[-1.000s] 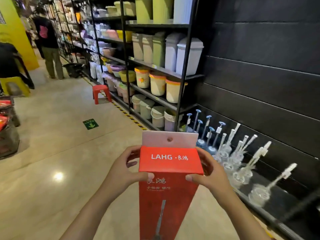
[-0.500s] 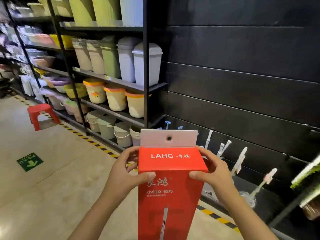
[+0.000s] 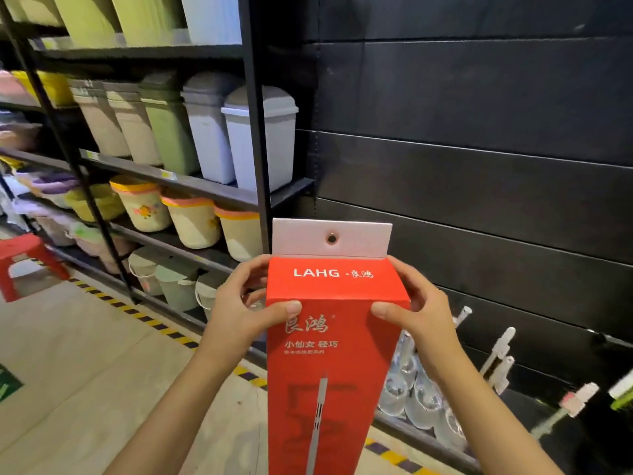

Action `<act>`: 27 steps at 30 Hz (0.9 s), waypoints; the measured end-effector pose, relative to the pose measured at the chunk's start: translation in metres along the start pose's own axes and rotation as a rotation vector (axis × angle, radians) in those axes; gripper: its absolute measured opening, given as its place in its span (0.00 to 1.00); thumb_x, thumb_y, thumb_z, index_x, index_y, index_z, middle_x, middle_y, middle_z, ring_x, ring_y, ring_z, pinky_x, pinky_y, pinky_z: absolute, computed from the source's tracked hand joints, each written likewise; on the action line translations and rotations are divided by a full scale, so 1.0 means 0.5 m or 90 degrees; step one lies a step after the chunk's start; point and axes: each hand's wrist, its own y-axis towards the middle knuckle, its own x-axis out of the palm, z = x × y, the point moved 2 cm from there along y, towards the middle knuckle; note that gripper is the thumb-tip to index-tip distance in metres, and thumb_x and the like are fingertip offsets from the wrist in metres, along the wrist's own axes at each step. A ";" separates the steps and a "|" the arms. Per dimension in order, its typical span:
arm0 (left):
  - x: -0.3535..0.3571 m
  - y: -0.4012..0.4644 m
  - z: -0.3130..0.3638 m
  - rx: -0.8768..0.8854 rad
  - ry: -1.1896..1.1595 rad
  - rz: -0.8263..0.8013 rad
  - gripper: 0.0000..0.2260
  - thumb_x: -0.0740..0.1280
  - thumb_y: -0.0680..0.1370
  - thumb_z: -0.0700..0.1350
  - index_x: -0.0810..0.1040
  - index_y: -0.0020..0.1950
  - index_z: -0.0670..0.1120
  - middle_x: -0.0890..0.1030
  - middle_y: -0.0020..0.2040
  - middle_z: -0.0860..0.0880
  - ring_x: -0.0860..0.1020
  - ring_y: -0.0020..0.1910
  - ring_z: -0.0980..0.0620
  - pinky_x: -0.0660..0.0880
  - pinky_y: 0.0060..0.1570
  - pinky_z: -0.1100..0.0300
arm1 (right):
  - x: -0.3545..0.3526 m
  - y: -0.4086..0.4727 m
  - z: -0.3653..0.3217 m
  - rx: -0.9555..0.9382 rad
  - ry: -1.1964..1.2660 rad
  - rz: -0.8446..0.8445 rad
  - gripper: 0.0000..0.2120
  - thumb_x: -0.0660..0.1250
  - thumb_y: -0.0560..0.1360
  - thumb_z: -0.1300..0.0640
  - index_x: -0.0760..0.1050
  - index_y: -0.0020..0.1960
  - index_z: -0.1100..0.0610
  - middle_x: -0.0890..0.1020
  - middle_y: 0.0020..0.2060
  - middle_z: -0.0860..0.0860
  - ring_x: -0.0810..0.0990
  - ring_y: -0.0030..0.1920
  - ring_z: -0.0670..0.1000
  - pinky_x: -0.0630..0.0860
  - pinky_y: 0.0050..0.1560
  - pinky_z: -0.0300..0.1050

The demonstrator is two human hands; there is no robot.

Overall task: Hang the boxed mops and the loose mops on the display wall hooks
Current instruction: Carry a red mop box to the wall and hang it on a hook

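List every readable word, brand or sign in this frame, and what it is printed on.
"LAHG · 良鸿": sloped top of the red box.
"良鸿": box front, large script.
"小仙女 轻巧": box front, below it.
Small line under that: too small to read.
Green floor sign: cut off, unreadable.
Shelf tags: blurred.
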 end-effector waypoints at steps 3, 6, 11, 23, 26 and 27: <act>-0.003 0.095 -0.015 0.009 -0.006 0.007 0.32 0.74 0.55 0.57 0.75 0.58 0.56 0.81 0.53 0.54 0.80 0.52 0.60 0.77 0.45 0.68 | 0.011 0.098 0.018 -0.021 0.011 -0.011 0.36 0.75 0.55 0.46 0.74 0.63 0.49 0.81 0.58 0.47 0.80 0.57 0.45 0.78 0.51 0.37; -0.010 0.183 -0.026 0.028 -0.011 0.026 0.34 0.74 0.55 0.57 0.75 0.60 0.54 0.82 0.54 0.53 0.80 0.53 0.56 0.79 0.48 0.63 | 0.022 0.188 0.028 -0.040 0.014 -0.020 0.42 0.78 0.54 0.42 0.72 0.65 0.50 0.80 0.59 0.48 0.80 0.58 0.46 0.78 0.53 0.40; -0.025 0.306 -0.047 0.047 -0.011 0.038 0.32 0.74 0.56 0.58 0.75 0.59 0.55 0.82 0.53 0.55 0.80 0.53 0.59 0.79 0.47 0.65 | 0.053 0.306 0.050 -0.009 0.042 -0.052 0.48 0.77 0.52 0.33 0.68 0.68 0.46 0.81 0.58 0.43 0.81 0.57 0.45 0.78 0.48 0.36; -0.086 0.603 -0.142 0.057 -0.088 -0.022 0.28 0.73 0.58 0.61 0.76 0.57 0.59 0.83 0.53 0.55 0.81 0.53 0.55 0.79 0.54 0.52 | 0.192 0.523 0.129 0.011 0.151 0.149 0.43 0.79 0.50 0.37 0.74 0.63 0.47 0.84 0.55 0.50 0.83 0.55 0.50 0.80 0.49 0.42; -0.111 0.684 -0.151 0.066 -0.115 -0.043 0.27 0.73 0.58 0.60 0.77 0.56 0.59 0.84 0.52 0.56 0.82 0.53 0.55 0.77 0.57 0.50 | 0.224 0.576 0.118 -0.006 0.148 0.207 0.44 0.80 0.49 0.39 0.74 0.63 0.50 0.84 0.53 0.51 0.84 0.53 0.52 0.81 0.47 0.43; -0.118 0.709 -0.152 0.069 -0.122 -0.060 0.27 0.73 0.58 0.60 0.77 0.56 0.59 0.84 0.52 0.56 0.82 0.53 0.55 0.77 0.57 0.51 | 0.232 0.592 0.113 -0.014 0.144 0.223 0.42 0.80 0.50 0.42 0.75 0.62 0.51 0.85 0.52 0.51 0.84 0.52 0.52 0.81 0.46 0.42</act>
